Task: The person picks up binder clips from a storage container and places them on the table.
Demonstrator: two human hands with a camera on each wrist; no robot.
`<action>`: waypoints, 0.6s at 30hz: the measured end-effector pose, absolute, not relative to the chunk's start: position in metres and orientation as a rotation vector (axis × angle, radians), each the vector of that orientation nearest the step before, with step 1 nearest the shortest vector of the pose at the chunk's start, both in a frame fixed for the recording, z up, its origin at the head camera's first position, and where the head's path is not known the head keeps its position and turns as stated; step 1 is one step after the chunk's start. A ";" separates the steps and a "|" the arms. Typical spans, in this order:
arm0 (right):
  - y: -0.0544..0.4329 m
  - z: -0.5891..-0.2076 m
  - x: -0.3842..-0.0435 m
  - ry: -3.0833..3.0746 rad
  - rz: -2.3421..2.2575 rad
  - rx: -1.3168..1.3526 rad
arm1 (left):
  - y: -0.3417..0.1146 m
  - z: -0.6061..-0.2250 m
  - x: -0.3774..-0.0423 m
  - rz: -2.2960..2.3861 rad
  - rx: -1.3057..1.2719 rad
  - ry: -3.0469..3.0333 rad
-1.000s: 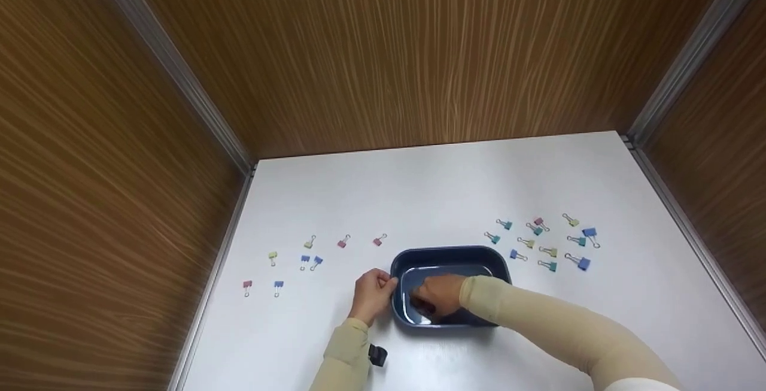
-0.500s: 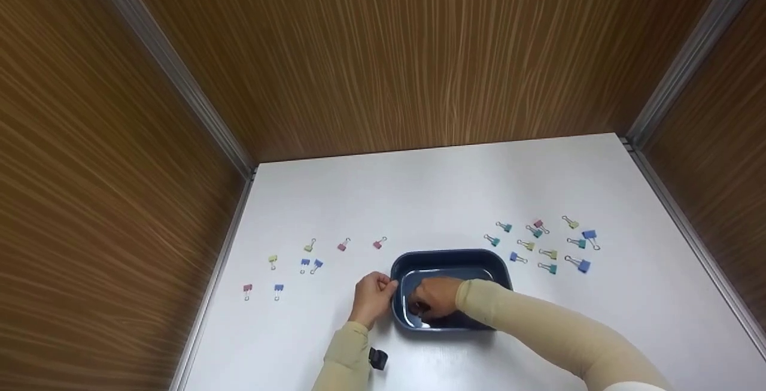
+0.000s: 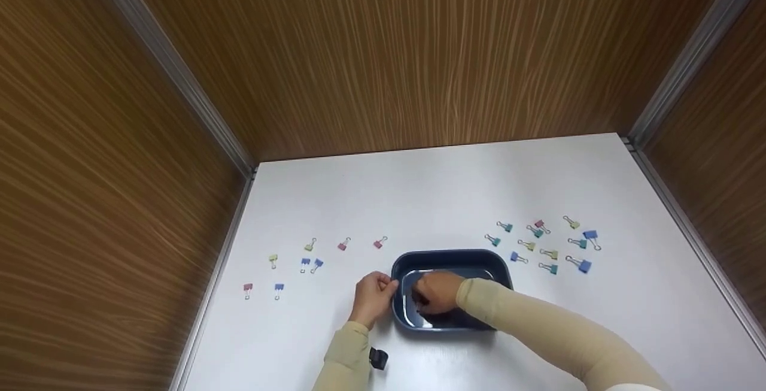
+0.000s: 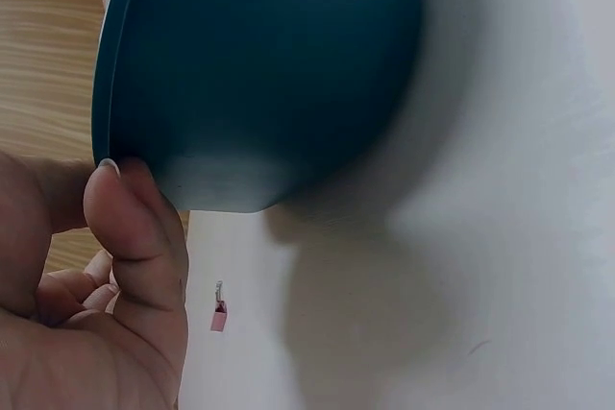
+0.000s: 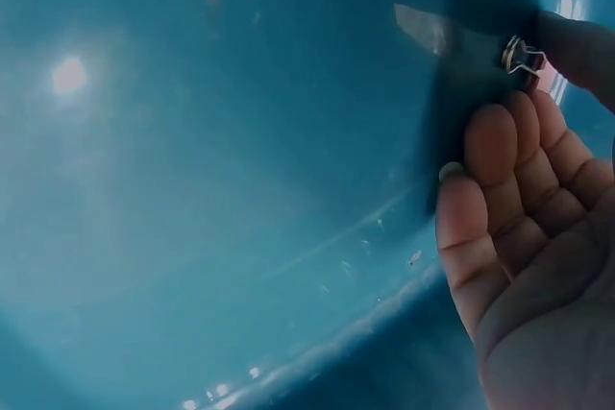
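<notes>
A dark blue rectangular basin (image 3: 461, 255) with rounded corners stands on the white table. My left hand (image 3: 372, 298) pinches its left rim between thumb and fingers; in the left wrist view the thumb (image 4: 125, 213) lies against the basin's outer wall (image 4: 259, 74). My right hand (image 3: 438, 292) reaches down inside the basin, near its left end. In the right wrist view, a small binder clip (image 5: 522, 57) with wire handles and a pinkish part sits between the right thumb and fingers, close to the basin's floor. The fingers partly hide the clip.
Several coloured binder clips lie right of the basin, among them a blue clip (image 3: 584, 266) and a green clip (image 3: 549, 268). Several more are spread at left, including a pink clip (image 3: 378, 244). A black object (image 3: 378, 358) is beside the left wrist. Wood-grain panels (image 3: 419, 55) enclose the table.
My right hand has shifted slightly inside the basin, its fingers turning a little. The left hand keeps its place on the rim, and the clips on the table lie as before.
</notes>
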State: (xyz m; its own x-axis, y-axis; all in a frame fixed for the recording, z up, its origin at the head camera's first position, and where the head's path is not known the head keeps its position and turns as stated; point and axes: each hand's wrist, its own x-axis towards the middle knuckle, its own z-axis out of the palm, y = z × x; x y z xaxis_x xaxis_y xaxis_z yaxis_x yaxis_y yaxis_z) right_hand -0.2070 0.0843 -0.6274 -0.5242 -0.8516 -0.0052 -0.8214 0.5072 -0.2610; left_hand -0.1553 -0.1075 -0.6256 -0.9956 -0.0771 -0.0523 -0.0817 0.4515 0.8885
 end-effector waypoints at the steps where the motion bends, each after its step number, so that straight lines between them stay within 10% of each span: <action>1: 0.085 -0.626 -0.209 2.607 -0.377 -1.477 | -0.108 -0.625 -0.155 1.639 -0.145 2.669; 18: 0.150 -0.570 -0.301 2.779 -0.910 -1.047 | -0.107 -0.625 -0.156 1.663 -0.127 2.678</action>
